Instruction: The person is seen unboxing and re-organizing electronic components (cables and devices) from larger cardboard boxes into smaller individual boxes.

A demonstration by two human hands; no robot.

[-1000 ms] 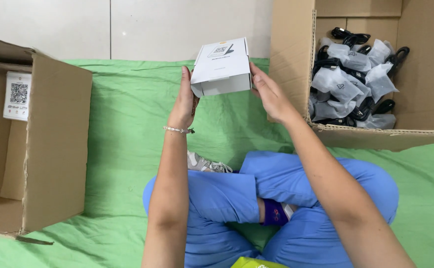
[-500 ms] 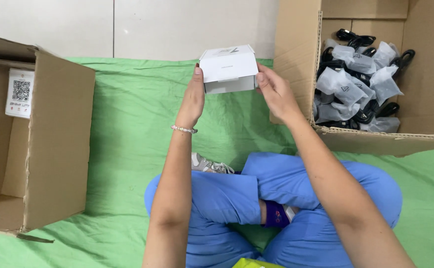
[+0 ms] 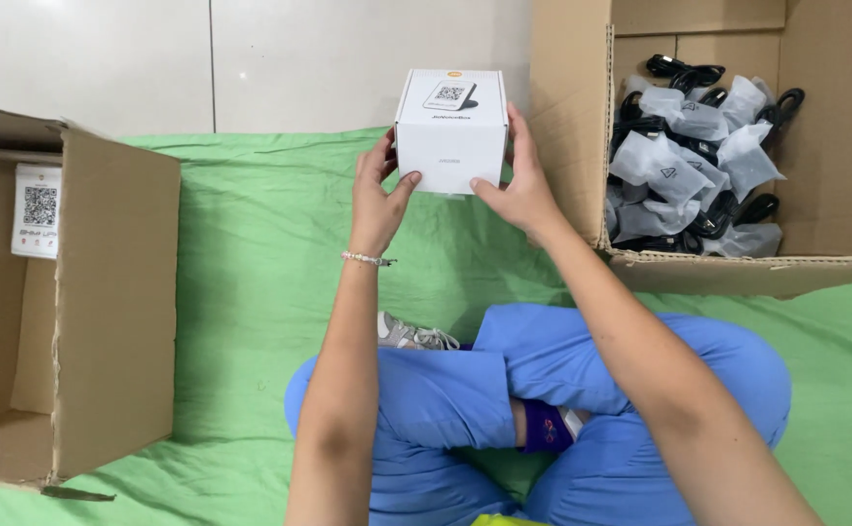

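A small white cardboard box is held up in front of me, above the green cloth. My left hand grips its left side, thumb on the front face. My right hand holds its right side and lower edge. The box is closed, with a small picture on its top face. I sit cross-legged in blue trousers below it.
A large open cardboard box at the right holds several black cables in clear bags. Another open cardboard box lies on its side at the left, with a white label inside. A pale wall stands behind.
Both hands have turned the white box so its front face is toward me, and lifted it slightly higher and farther away.
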